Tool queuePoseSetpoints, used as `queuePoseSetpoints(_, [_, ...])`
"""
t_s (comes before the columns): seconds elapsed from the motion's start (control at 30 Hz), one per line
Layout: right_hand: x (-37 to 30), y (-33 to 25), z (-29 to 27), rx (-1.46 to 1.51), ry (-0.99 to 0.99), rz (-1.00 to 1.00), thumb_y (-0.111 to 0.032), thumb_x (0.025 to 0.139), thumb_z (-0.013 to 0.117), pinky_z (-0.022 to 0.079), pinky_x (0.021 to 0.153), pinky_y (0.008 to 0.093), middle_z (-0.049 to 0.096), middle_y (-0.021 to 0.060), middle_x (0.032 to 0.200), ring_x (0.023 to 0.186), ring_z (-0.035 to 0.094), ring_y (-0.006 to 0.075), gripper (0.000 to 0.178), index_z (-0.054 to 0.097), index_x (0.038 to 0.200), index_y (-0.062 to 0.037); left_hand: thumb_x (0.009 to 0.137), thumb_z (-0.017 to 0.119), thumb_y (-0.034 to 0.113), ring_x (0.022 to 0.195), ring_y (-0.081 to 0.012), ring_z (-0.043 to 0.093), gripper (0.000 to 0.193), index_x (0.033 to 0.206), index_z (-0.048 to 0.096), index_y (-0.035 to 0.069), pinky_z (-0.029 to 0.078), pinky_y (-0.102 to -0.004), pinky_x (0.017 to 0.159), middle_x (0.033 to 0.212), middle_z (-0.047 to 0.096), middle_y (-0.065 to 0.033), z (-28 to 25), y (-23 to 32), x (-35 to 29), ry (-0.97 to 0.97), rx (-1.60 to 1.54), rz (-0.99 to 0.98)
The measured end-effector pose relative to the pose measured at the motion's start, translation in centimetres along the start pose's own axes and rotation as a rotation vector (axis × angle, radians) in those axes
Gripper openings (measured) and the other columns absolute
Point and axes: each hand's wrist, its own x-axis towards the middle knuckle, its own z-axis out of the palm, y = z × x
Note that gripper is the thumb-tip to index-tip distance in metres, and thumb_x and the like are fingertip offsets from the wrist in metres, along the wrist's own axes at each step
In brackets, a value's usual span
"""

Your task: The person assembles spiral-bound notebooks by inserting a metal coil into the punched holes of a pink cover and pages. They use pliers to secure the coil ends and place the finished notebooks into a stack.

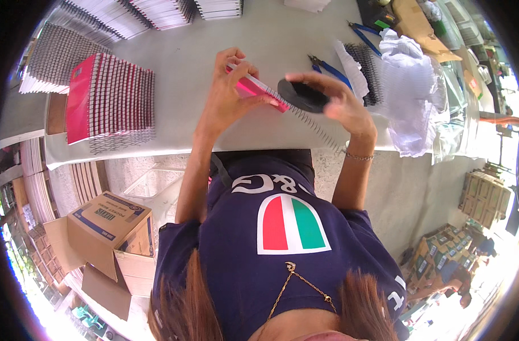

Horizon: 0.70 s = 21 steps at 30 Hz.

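At upper centre, the pink booklet [249, 87] is pinched in the left hand [230, 98], grip closed, likely to steady it; the black disc [301, 96] is clasped by the right hand [346, 107], grip curled around it, seemingly to turn the wire coil [313, 123].

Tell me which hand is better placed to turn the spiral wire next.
Right, most likely: the right hand holds a black round piece close to the spiral wire, while the left hand is occupied gripping the pink notebook.
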Motion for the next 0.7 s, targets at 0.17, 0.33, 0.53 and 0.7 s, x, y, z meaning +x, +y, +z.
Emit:
queuePoseSetpoints(0.17, [1.0, 0.4, 0.7, -0.199, 0.07, 0.017, -0.038, 0.071, 0.087, 0.049, 0.088, 0.026, 0.059, 0.0041, 0.116, 0.103, 0.058, 0.0119, 0.07, 0.061, 0.129, -0.0086, 0.054, 0.093, 0.016, 0.112, -0.0292, 0.05, 0.053, 0.094, 0.06, 0.008, 0.047, -0.0414, 0.091, 0.126, 0.042, -0.0114, -0.2, -0.7, -0.5, 0.004, -0.038, -0.03])
queuePoseSetpoints(0.33, [0.9, 1.1, 0.5, -0.402, 0.067, -0.037, -0.041, 0.073, 0.085, 0.046, 0.086, 0.0256, 0.06, 0.0048, 0.116, 0.102, 0.057, 0.013, 0.064, 0.065, 0.125, -0.0098, 0.057, 0.092, 0.009, 0.108, -0.0275, 0.052, 0.062, 0.106, 0.054, 0.01, 0.047, -0.0398, 0.091, 0.123, 0.044, -0.0116, -0.3, -1.2, -0.4, 0.019, 0.006, 0.01])
queuePoseSetpoints(0.53, [1.4, -0.3, 1.8, -0.324, 0.13, 0.16, -0.036, 0.072, 0.086, 0.047, 0.087, 0.0264, 0.061, 0.0024, 0.119, 0.102, 0.058, 0.0118, 0.065, 0.063, 0.128, -0.0107, 0.059, 0.094, 0.014, 0.107, -0.021, 0.05, 0.09, 0.129, 0.037, 0.009, 0.046, -0.0359, 0.09, 0.117, 0.043, -0.0087, 0.7, -3.1, -0.7, 0.038, -0.41, -0.116])
queuePoseSetpoints(0.7, [2.1, 0.2, 0.8, -0.241, 0.055, -0.003, -0.034, 0.073, 0.085, 0.048, 0.088, 0.0271, 0.061, 0.0025, 0.12, 0.103, 0.058, 0.0112, 0.07, 0.058, 0.132, -0.0064, 0.072, 0.084, 0.004, 0.106, -0.0181, 0.049, 0.084, 0.136, 0.029, 0.011, 0.043, -0.0319, 0.095, 0.116, 0.043, -0.008, 0.7, -4.1, -0.7, -0.017, -0.657, -0.241])
